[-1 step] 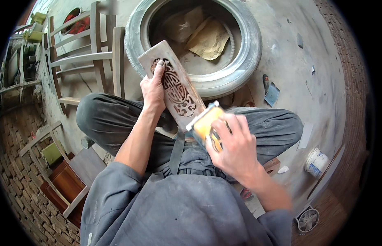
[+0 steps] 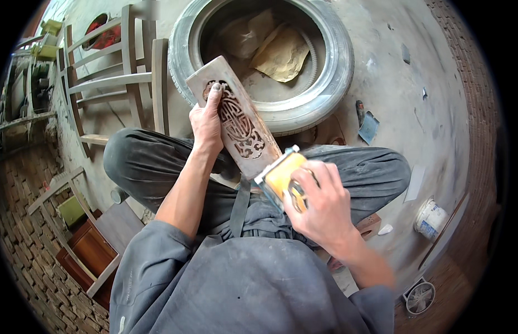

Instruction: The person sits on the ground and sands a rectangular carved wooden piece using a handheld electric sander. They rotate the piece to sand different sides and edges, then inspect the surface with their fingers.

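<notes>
My left hand (image 2: 206, 127) grips a carved wooden panel (image 2: 237, 119) by its left edge, thumb on the face near the upper end. The long panel is pale and dusty, with a dark openwork pattern through its middle. It slants from the tire down toward my lap. My right hand (image 2: 324, 207) is wrapped around the grip of a yellow sander (image 2: 282, 173), slightly smeared by motion. The sander is at the panel's lower right end; I cannot tell whether its pad touches the wood.
A grey tire (image 2: 339, 72) lies ahead, with yellowish sandpaper (image 2: 281, 53) inside it. Wooden chair frames (image 2: 129, 67) stand at the left. A blue scrap (image 2: 368, 128), a white bucket (image 2: 431, 216) and a small fan (image 2: 420, 298) are on the right.
The sander and my right hand have shifted slightly down and to the right. The panel and my left hand have barely moved.
</notes>
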The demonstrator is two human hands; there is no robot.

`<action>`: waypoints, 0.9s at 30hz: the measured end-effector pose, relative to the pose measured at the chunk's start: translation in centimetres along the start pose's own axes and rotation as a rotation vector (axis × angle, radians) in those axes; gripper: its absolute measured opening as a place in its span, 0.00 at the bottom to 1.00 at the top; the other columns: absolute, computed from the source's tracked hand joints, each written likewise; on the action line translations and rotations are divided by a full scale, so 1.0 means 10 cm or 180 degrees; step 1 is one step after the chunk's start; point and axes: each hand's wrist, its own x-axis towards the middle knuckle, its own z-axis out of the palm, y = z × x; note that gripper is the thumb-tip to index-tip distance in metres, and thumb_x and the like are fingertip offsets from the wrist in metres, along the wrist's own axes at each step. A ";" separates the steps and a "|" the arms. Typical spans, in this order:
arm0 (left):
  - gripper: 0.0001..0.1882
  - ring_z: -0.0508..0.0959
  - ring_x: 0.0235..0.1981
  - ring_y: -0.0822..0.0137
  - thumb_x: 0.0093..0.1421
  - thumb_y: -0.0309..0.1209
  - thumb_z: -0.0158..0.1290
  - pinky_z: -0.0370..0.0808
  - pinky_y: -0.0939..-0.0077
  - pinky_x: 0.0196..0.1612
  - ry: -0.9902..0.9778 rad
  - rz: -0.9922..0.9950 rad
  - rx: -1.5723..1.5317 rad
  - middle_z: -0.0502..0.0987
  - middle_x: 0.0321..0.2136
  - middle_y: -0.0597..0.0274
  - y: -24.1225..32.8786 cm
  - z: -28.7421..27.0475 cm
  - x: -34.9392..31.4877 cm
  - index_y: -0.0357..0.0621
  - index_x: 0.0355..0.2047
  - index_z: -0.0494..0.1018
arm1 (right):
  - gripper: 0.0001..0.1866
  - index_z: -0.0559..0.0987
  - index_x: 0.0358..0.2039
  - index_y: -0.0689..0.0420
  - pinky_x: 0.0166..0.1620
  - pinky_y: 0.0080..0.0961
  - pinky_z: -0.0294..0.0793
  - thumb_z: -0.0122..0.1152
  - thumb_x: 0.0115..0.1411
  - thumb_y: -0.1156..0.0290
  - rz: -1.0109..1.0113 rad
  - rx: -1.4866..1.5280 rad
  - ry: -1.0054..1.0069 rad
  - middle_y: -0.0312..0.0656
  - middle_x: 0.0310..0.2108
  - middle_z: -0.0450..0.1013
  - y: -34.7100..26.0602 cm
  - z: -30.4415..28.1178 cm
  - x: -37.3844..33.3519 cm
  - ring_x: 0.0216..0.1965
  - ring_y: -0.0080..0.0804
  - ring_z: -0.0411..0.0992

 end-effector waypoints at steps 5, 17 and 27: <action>0.25 0.85 0.37 0.69 0.67 0.45 0.68 0.85 0.70 0.42 -0.0020 -0.0019 0.0032 0.85 0.40 0.61 -0.06 -0.02 0.06 0.36 0.53 0.79 | 0.30 0.75 0.52 0.59 0.55 0.46 0.77 0.77 0.48 0.77 0.0499 0.0340 0.0783 0.51 0.50 0.73 0.12 -0.31 -0.48 0.51 0.52 0.75; 0.28 0.85 0.41 0.68 0.68 0.48 0.67 0.84 0.68 0.48 -0.0153 -0.0115 0.0248 0.85 0.43 0.61 -0.10 -0.07 0.14 0.37 0.55 0.78 | 0.23 0.70 0.60 0.61 0.69 0.42 0.64 0.64 0.66 0.76 0.1996 -0.0866 0.2530 0.50 0.60 0.69 1.04 -1.52 -1.90 0.62 0.42 0.68; 0.34 0.82 0.41 0.66 0.66 0.54 0.67 0.82 0.66 0.46 0.0008 0.0098 0.0703 0.83 0.44 0.61 -0.13 -0.21 0.26 0.33 0.54 0.79 | 0.23 0.77 0.54 0.57 0.63 0.44 0.69 0.72 0.59 0.70 0.3633 -0.0081 0.1913 0.51 0.50 0.75 2.17 0.27 -2.51 0.57 0.49 0.72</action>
